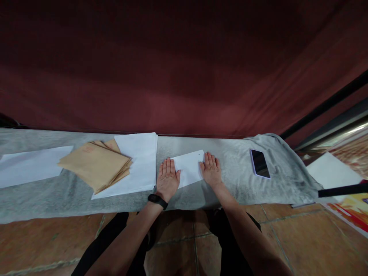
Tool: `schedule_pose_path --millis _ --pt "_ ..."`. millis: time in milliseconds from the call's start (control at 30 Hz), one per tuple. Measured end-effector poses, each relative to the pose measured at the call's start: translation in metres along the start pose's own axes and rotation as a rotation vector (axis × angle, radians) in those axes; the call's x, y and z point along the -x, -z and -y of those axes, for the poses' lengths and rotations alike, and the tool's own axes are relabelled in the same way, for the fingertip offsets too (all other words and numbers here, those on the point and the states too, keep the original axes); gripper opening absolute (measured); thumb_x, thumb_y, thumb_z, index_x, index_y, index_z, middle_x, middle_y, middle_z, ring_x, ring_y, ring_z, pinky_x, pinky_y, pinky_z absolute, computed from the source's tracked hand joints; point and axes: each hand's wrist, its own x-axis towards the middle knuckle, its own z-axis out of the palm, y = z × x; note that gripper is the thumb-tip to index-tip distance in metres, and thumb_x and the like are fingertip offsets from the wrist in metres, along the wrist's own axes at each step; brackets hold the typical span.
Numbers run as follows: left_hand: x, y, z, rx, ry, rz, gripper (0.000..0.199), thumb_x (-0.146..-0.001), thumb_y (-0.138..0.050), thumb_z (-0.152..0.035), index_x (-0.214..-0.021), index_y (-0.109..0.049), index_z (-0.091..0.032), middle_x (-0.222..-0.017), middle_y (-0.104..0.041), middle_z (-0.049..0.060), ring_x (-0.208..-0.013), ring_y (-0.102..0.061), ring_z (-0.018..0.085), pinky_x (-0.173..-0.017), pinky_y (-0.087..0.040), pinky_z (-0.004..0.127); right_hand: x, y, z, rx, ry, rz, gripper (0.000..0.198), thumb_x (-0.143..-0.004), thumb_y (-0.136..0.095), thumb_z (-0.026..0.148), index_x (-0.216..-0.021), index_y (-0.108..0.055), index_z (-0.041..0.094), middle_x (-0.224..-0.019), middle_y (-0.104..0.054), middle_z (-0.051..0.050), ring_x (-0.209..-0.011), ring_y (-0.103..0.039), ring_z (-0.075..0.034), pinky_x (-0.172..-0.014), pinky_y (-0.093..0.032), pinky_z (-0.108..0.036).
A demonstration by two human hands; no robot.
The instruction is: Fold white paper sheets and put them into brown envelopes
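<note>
A white sheet of paper (189, 168), seemingly folded, lies on the grey cloth between my two hands. My left hand (167, 178) rests flat at its left edge, fingers stretched out and pointing away from me. At the right edge my right hand (211, 169) lies flat too, its thumb touching the paper. Neither hand grips anything. Just left of my left hand is a stack of larger white paper (142, 161), partly covered by several brown envelopes (96, 163).
Grey cloth (232, 172) covers the long narrow surface. A phone (260, 163) lies on it at the right, and another white sheet (31, 165) at the far left. A dark red curtain-like backdrop (184, 84) rises behind. Below is a tiled floor (181, 253).
</note>
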Motion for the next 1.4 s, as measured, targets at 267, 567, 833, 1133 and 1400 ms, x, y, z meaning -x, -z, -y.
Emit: schedule_pose_path --millis 267,567,833,1133,1400 --pt "0.020 0.004 -0.044 0.048 -0.256 0.086 0.060 -0.100 -0.038 -0.028 -0.155 -0.036 -0.003 -0.162 -0.039 0.019 -0.155 -0.027 0.028 -0.128 -0.024 0.050 0.004 0.007 0.035 -0.192 0.208 0.188 0.058 -0.109 -0.022 0.038 -0.159 -0.036 0.012 -0.165 -0.034 -0.014 -0.154 -0.029 -0.023 -0.126 -0.025 -0.047" --pt "0.026 -0.001 -0.043 0.075 -0.276 0.088 0.065 -0.098 -0.042 -0.031 -0.156 -0.032 -0.004 -0.160 -0.040 0.021 -0.155 -0.027 0.029 -0.126 -0.027 0.052 0.002 0.004 0.040 -0.099 0.231 0.211 0.057 -0.109 -0.028 0.040 -0.158 -0.038 0.013 -0.164 -0.035 -0.012 -0.154 -0.031 -0.026 -0.126 -0.021 -0.049" --pt "0.029 0.005 -0.039 0.092 -0.283 0.113 0.066 -0.100 -0.044 -0.039 -0.157 -0.032 -0.008 -0.163 -0.037 0.019 -0.155 -0.026 0.029 -0.126 -0.025 0.053 -0.006 -0.004 0.026 -0.032 0.136 0.120 0.061 -0.108 -0.029 0.043 -0.159 -0.036 0.010 -0.163 -0.037 -0.017 -0.151 -0.035 -0.031 -0.124 -0.023 -0.052" --pt "0.032 0.012 -0.022 0.052 -0.245 0.141 0.069 -0.101 -0.044 -0.049 -0.158 -0.033 -0.011 -0.164 -0.034 0.018 -0.155 -0.027 0.028 -0.127 -0.025 0.050 -0.005 -0.003 0.004 0.033 0.081 0.087 0.063 -0.107 -0.028 0.043 -0.159 -0.034 0.008 -0.161 -0.039 -0.018 -0.150 -0.036 -0.031 -0.123 -0.025 -0.052" --pt "0.029 0.015 0.000 0.007 -0.135 0.128 0.067 -0.102 -0.039 -0.047 -0.157 -0.035 -0.008 -0.164 -0.035 0.018 -0.154 -0.030 0.029 -0.126 -0.027 0.049 0.003 0.006 -0.014 0.097 0.013 0.052 0.061 -0.107 -0.026 0.041 -0.156 -0.040 0.008 -0.161 -0.041 -0.018 -0.148 -0.039 -0.033 -0.122 -0.026 -0.053"
